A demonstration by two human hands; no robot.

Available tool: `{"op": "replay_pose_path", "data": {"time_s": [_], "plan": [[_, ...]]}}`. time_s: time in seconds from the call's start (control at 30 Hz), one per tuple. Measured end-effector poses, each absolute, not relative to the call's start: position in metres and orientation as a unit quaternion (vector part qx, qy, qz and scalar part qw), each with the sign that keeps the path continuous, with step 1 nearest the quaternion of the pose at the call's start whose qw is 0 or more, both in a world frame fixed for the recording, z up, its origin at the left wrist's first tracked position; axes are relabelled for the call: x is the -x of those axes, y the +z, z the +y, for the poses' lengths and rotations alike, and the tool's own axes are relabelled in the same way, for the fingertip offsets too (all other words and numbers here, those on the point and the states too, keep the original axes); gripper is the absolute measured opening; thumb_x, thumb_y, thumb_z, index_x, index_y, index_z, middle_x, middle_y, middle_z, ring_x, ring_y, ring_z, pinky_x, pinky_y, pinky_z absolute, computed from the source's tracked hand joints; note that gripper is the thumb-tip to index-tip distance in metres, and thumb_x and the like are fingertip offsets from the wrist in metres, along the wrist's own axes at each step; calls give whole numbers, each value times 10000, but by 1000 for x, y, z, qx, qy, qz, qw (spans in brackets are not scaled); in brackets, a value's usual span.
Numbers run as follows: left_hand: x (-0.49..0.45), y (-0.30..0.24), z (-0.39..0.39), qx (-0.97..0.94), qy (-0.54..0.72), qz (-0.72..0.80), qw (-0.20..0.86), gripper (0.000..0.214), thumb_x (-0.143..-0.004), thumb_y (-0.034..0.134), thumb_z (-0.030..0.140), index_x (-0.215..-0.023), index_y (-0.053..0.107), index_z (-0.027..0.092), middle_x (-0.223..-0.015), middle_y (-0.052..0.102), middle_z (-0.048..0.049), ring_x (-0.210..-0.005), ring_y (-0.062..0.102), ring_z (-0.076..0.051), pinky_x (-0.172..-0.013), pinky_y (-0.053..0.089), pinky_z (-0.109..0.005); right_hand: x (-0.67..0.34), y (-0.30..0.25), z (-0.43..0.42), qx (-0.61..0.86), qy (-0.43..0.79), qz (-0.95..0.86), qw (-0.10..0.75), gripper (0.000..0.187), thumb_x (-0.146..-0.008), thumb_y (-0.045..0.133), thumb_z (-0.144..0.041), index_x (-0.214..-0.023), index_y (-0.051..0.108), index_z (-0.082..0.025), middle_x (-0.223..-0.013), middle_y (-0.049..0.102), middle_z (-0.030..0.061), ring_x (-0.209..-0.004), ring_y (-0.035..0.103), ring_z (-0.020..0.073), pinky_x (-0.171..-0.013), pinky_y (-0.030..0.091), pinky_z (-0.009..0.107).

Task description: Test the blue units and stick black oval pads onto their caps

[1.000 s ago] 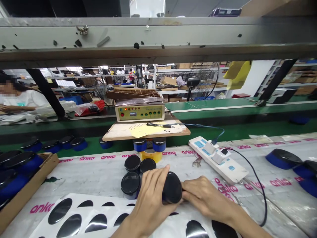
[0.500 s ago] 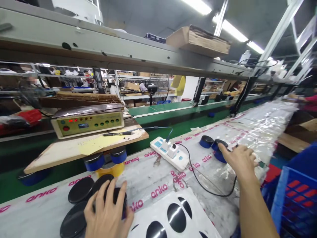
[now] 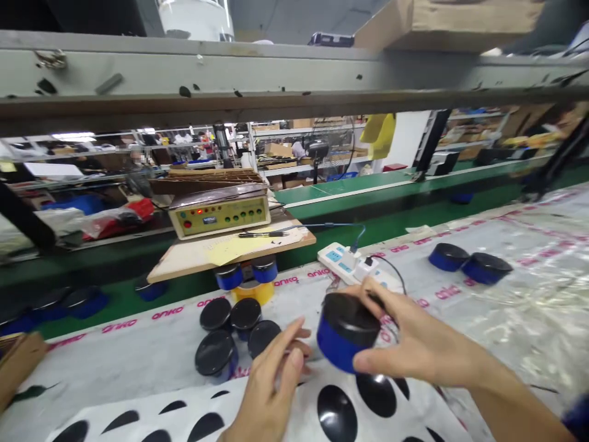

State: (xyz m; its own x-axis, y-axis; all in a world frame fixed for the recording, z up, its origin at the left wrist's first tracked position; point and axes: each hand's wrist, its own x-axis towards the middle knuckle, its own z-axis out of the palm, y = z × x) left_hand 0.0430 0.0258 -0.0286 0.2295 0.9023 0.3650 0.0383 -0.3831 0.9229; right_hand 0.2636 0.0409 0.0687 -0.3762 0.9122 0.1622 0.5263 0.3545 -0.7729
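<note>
My right hand (image 3: 409,337) grips a round blue container with a black top (image 3: 347,331), thumb low on its side and fingers around the far edge. It is held in the air, slightly tilted, over a white sheet with black round stickers (image 3: 294,405). My left hand (image 3: 276,380) is just left of it, fingers stretched out and holding nothing. Beyond the left hand stands a group of similar black-topped containers (image 3: 215,355) on the covered bench. Two more blue containers (image 3: 486,268) stand side by side at the right.
A white power strip (image 3: 338,258) with plugs and cables lies behind the right hand. A control box (image 3: 221,215) sits on a wooden board (image 3: 184,258) propped on containers. Behind runs a green conveyor (image 3: 317,195). A cardboard edge (image 3: 21,368) is at left; a shelf beam (image 3: 276,73) crosses overhead.
My right hand has come from the right side of the bench to the middle with a container in it. My left hand has moved off the grouped containers. The view has turned left.
</note>
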Motion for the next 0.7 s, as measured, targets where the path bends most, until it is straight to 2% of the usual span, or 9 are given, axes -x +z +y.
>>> {"op": "replay_pose_path", "data": {"time_s": [0.07, 0.17, 0.23, 0.3, 0.33, 0.4, 0.53, 0.6, 0.7], "plan": [[-42, -22, 26, -538, 516, 319, 585, 533, -883, 403, 549, -1345, 409, 284, -1259, 550, -98, -962, 625, -220, -741, 538, -342, -233, 70, 46, 437, 334, -798, 245, 427, -664, 730, -359, -767, 337, -226, -892, 561, -10, -830, 525, 175, -707, 435, 265], [-39, -13, 29, -400, 512, 283, 705, 591, -797, 552, 572, -1303, 463, 281, -1310, 526, -82, -1057, 596, -248, -866, 489, -384, -217, 61, 55, 408, 344, -811, 241, 361, -758, 646, -451, -872, 394, -218, -917, 544, 8, -826, 507, 172, -719, 419, 275], [-35, -8, 32, -328, 482, 265, 768, 496, -813, 553, 539, -1180, 587, 207, -1145, 637, -94, -971, 637, -221, -863, 484, -344, -219, 54, 58, 408, 365, -787, 283, 294, -886, 449, -501, -886, 388, -213, -852, 521, 10, -758, 497, 155, -683, 413, 276], [-32, -4, 35, -276, 455, 233, 814, 536, -854, 455, 565, -1043, 665, 110, -948, 692, -117, -820, 670, -195, -765, 508, -283, -225, 50, 58, 413, 405, -749, 323, 335, -958, 246, -490, -799, 355, -216, -713, 446, -18, -616, 440, 125, -575, 383, 249], [-31, -2, 36, -262, 449, 221, 825, 575, -866, 417, 573, -1001, 679, 79, -895, 695, -125, -763, 673, -185, -717, 510, -261, -228, 49, 56, 412, 419, -739, 328, 361, -971, 200, -472, -765, 349, -216, -669, 410, -28, -574, 409, 117, -533, 357, 238], [-31, 1, 36, -251, 455, 216, 827, 586, -876, 397, 564, -982, 683, 64, -888, 693, -133, -729, 671, -178, -681, 505, -247, -230, 48, 53, 390, 403, -764, 319, 369, -981, 235, -435, -744, 403, -207, -654, 420, -25, -573, 419, 112, -525, 341, 231], [-34, 1, 32, -254, 488, 243, 799, 493, -854, 466, 547, -956, 679, 115, -874, 695, -110, -763, 666, -204, -754, 501, -330, -223, 40, 48, 322, 260, -850, 327, 295, -977, 357, -322, -782, 541, -199, -675, 547, -9, -602, 506, 109, -575, 350, 234], [-35, -3, 29, -269, 502, 271, 776, 466, -809, 533, 564, -983, 646, 148, -880, 691, -91, -772, 659, -221, -764, 502, -382, -219, 34, 47, 306, 203, -871, 325, 289, -979, 359, -292, -784, 551, -199, -678, 577, -4, -602, 528, 112, -570, 333, 246], [-35, -11, 27, -336, 531, 340, 700, 617, -689, 626, 639, -1096, 551, 181, -951, 668, -83, -807, 645, -237, -746, 509, -387, -217, 29, 43, 310, 125, -895, 296, 286, -982, 339, -255, -772, 523, -190, -683, 582, 4, -598, 536, 119, -557, 301, 267]]}}
